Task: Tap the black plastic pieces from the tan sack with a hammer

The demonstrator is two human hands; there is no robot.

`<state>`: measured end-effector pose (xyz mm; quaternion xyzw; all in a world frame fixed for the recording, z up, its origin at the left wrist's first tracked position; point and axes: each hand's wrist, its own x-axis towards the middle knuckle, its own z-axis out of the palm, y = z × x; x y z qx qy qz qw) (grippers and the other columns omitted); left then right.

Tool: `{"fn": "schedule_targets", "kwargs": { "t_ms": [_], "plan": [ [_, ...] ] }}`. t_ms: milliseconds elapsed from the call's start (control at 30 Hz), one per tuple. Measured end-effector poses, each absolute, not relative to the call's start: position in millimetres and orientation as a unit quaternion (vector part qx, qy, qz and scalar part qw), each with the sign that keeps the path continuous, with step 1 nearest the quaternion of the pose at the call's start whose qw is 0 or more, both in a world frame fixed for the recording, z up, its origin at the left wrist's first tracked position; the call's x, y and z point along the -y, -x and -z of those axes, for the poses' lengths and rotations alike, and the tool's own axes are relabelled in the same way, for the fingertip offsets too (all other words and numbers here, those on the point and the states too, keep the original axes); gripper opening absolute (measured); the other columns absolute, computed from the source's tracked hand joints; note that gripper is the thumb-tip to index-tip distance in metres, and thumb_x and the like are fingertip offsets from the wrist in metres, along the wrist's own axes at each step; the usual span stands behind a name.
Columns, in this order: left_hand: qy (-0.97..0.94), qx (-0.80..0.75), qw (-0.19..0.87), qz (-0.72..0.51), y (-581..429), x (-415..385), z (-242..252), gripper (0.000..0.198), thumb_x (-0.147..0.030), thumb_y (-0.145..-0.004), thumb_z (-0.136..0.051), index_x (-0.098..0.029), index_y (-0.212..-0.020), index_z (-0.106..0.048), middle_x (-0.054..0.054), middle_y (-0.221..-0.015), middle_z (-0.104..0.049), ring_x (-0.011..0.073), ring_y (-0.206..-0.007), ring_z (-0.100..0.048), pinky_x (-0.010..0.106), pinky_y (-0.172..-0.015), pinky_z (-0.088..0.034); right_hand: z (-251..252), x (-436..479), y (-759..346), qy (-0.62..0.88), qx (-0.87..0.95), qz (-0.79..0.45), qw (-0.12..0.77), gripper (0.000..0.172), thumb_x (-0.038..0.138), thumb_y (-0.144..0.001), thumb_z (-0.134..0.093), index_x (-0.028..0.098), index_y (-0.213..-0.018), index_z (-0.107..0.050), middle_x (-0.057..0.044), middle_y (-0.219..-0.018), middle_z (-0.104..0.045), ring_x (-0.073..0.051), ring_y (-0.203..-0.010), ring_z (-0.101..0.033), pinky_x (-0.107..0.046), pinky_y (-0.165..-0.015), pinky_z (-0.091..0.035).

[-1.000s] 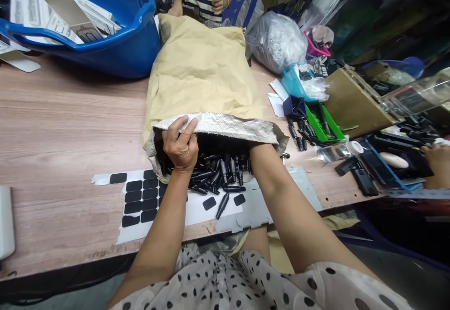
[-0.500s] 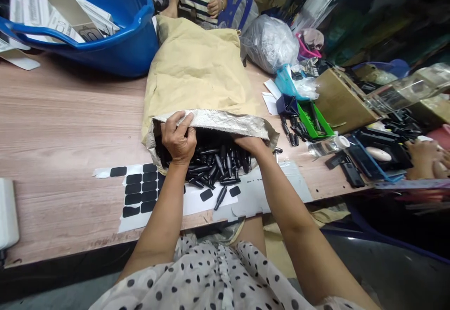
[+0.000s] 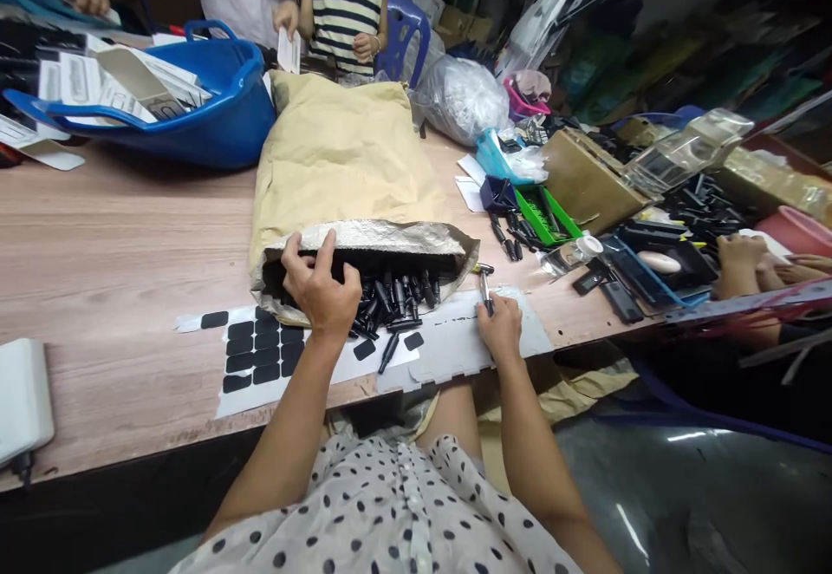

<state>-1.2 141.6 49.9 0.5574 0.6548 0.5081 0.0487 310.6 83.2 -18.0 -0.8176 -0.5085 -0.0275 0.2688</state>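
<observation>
A large tan sack (image 3: 344, 158) lies on the table, its silvery-lined mouth facing me. Black pen-like pieces (image 3: 396, 296) fill the opening and spill onto the tabletop. At the left part of the mouth is my left hand (image 3: 321, 292), fingers spread against the sack's upper edge. My right hand (image 3: 500, 324), right of the sack, is closed on the dark end of a small hammer-like tool (image 3: 484, 283) with a metal shaft. White backing sheets with black rounded stickers (image 3: 265, 355) lie left of the loose pieces.
A blue basin (image 3: 227, 114) of white boxes stands at the back left. Behind the sack are people, one in a striped top (image 3: 344, 2). A green tray (image 3: 549, 214), a cardboard box (image 3: 585, 175) and a clear jar (image 3: 565, 255) stand to the right. Another person's hands show far right.
My right hand has come out of the sack's mouth and moved right, now holding the small tool. My left hand's fingers have spread more. The camera view has shifted.
</observation>
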Motion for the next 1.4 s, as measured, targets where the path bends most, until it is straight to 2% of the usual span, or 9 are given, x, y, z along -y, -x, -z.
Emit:
{"fn": "schedule_targets", "kwargs": {
  "t_ms": [133,200,267,467,600,767,867,1000,1400],
  "plan": [
    [-0.634,-0.578,0.033,-0.513,-6.0,-83.8,-25.0,0.034,-0.026,-0.082,-0.063,-0.019,-0.115,-0.067,0.011,-0.111,-0.061,0.0258,-0.104,-0.060,0.040,-0.091,-0.050,21.0,-89.7,-307.4,0.829,0.488,0.002,0.274,0.031,0.027,-0.082,-0.052,0.013,-0.104,-0.071,-0.013,-0.093,-0.060,-0.028,-0.088,-0.057,-0.041,-0.084,-0.048],
    [-0.695,-0.550,0.060,-0.460,-11.3,-58.2,-7.7,0.017,-0.030,-0.086,-0.062,-0.020,-0.100,-0.067,0.007,-0.095,-0.064,0.0232,-0.092,-0.061,0.036,-0.085,-0.050,20.6,-90.0,-304.8,0.836,0.476,-0.007,0.273,0.028,0.028,-0.082,-0.053,0.014,-0.101,-0.069,-0.013,-0.093,-0.060,-0.028,-0.086,-0.057,-0.040,-0.082,-0.048],
    [-0.735,-0.556,0.088,-0.377,-14.1,-43.4,6.0,0.015,-0.035,-0.086,-0.065,-0.021,-0.093,-0.066,0.006,-0.087,-0.064,0.0219,-0.085,-0.061,0.033,-0.078,-0.049,20.1,-89.0,-301.7,0.841,0.468,-0.016,0.272,0.026,0.028,-0.082,-0.053,0.014,-0.099,-0.067,-0.013,-0.094,-0.060,-0.028,-0.087,-0.057,-0.040,-0.082,-0.047],
    [-0.798,-0.534,0.193,-0.201,4.7,-59.9,10.9,0.013,-0.033,-0.089,-0.063,-0.026,-0.098,-0.069,0.002,-0.093,-0.064,0.0180,-0.081,-0.063,0.027,-0.068,-0.047,16.8,-72.3,-290.0,0.835,0.469,-0.049,0.284,0.019,0.027,-0.079,-0.055,0.017,-0.093,-0.063,-0.015,-0.093,-0.062,-0.031,-0.092,-0.059,-0.042,-0.086,-0.048],
    [-0.802,-0.482,0.265,-0.231,20.1,-71.9,12.0,0.016,-0.032,-0.089,-0.062,-0.027,-0.102,-0.070,0.000,-0.094,-0.065,0.0156,-0.082,-0.064,0.025,-0.072,-0.049,11.0,-37.4,-279.7,0.827,0.467,-0.070,0.305,0.020,0.029,-0.080,-0.051,0.019,-0.096,-0.058,-0.015,-0.092,-0.067,-0.031,-0.091,-0.063,-0.041,-0.082,-0.051],
    [-0.784,-0.487,0.285,-0.259,22.5,-74.3,17.5,0.017,-0.034,-0.086,-0.066,-0.026,-0.100,-0.072,0.000,-0.094,-0.066,0.0155,-0.080,-0.064,0.025,-0.071,-0.050,2.6,19.6,-251.8,0.780,0.472,-0.194,0.363,0.031,0.039,-0.086,-0.051,0.020,-0.110,-0.056,-0.003,-0.069,-0.069,-0.025,-0.064,-0.066,-0.036,-0.069,-0.054],
    [-0.779,-0.495,0.290,-0.253,18.7,-75.2,14.9,0.016,-0.034,-0.084,-0.068,-0.027,-0.097,-0.073,0.000,-0.093,-0.066,0.0155,-0.079,-0.063,0.025,-0.070,-0.049,2.6,42.4,-228.7,0.744,0.513,-0.192,0.384,0.043,0.038,-0.087,-0.053,0.019,-0.125,-0.057,-0.008,-0.095,-0.076,-0.025,-0.082,-0.072,-0.036,-0.077,-0.057],
    [-0.761,-0.539,0.268,-0.240,7.8,-71.7,11.3,0.014,-0.034,-0.083,-0.070,-0.028,-0.095,-0.075,-0.001,-0.090,-0.066,0.0152,-0.075,-0.061,0.026,-0.070,-0.048,8.5,54.7,-202.7,0.698,0.565,-0.156,0.412,0.043,0.033,-0.093,-0.050,0.020,-0.133,-0.060,-0.012,-0.124,-0.072,-0.026,-0.113,-0.068,-0.039,-0.095,-0.056],
    [-0.797,-0.511,0.217,-0.238,1.5,-66.3,11.3,0.016,-0.032,-0.087,-0.068,-0.027,-0.098,-0.079,0.002,-0.084,-0.065,0.0178,-0.081,-0.062,0.029,-0.074,-0.047,6.2,51.2,-178.1,0.624,0.665,-0.106,0.397,0.044,0.021,-0.101,-0.043,0.023,-0.143,-0.057,-0.010,-0.109,-0.073,-0.023,-0.098,-0.069,-0.035,-0.086,-0.059]
  ]
}}
